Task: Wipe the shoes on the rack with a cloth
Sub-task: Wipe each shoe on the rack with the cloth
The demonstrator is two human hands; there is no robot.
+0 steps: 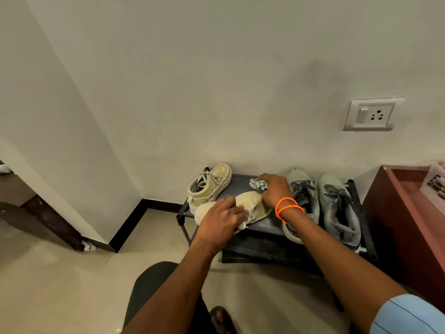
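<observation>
The black rack (262, 227) holds four shoes. The left hand (220, 221) rests flat, fingers straight, on a soft cream shoe (250, 204) lying on its side near the rack's front left edge. The right hand (274, 190) grips a crumpled cloth (257, 184) against its toe. Two grey laced shoes (337, 208) sit by the right edge

No legible text, labels or brands anywhere.
</observation>
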